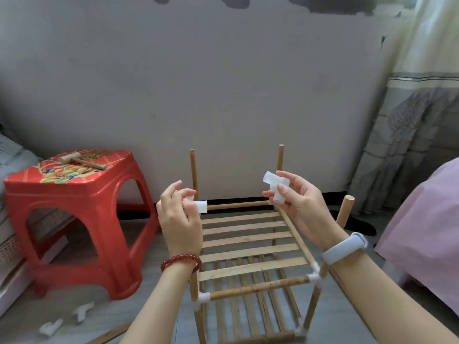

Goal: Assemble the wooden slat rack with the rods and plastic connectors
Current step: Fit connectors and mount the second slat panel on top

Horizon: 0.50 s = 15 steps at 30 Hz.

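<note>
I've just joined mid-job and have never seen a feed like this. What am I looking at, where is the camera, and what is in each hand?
No machine here: a person works bare-handed, filmed by one camera on their head looking down. The left hand pinches a white connector; the right hand holds another connector. Below them on the floor stands the half-built rack, slats in place, rods sticking up bare. Left of it, a red stool carries a small mallet. Spare connectors lie on the floor.
</note>
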{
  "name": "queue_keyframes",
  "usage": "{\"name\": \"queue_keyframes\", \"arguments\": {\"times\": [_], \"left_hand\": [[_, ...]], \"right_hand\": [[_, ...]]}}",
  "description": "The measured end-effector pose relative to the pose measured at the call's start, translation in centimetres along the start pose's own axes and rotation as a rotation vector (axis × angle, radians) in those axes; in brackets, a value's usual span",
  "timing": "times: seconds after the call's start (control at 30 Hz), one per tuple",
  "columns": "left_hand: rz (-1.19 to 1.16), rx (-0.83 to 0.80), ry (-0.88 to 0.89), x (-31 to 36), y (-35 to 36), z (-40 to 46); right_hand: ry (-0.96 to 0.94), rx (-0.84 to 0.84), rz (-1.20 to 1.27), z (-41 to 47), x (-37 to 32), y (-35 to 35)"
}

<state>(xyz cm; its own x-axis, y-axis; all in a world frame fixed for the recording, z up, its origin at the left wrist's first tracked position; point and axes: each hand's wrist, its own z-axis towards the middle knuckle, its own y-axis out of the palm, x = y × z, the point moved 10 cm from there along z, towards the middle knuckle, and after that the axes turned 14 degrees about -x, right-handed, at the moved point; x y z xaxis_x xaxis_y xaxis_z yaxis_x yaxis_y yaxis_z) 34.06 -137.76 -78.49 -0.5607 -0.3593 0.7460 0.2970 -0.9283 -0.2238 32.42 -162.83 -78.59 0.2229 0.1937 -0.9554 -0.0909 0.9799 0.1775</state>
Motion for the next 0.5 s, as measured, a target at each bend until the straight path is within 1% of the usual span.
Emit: {"name": "queue_keyframes", "arguments": {"times": [0.07,0.13,0.17,0.2,0.3,0.5], "left_hand": [[0.213,0.062,0.072,1.6,0.4,-0.1],[0.363,0.048,0.131,3.0,1.5,-0.2],[0.422,0.031,0.169,3.7,2.1,-0.4],[0.479,0.018,0.197,3.9,2.6,-0.6],[0.544,0.041,0.247,4.0,2.7,-1.1],[0.639,0.147,0.244,3.5,2.6,-2.4]], "right_hand": [[-0.104,0.099,-0.392,-1.3,-2.9,-2.0],[-0.191,0.188,-0.684,-2.6,-5.1,-3.4],[-0.217,0.233,-0.79,-3.2,-5.9,-4.3],[-0.23,0.273,-0.847,-3.7,-6.6,-5.3],[-0.194,0.317,-0.859,-4.5,-7.3,-8.3],[-0.088,0.424,-0.872,-6.1,-8.3,-12.7]]}}
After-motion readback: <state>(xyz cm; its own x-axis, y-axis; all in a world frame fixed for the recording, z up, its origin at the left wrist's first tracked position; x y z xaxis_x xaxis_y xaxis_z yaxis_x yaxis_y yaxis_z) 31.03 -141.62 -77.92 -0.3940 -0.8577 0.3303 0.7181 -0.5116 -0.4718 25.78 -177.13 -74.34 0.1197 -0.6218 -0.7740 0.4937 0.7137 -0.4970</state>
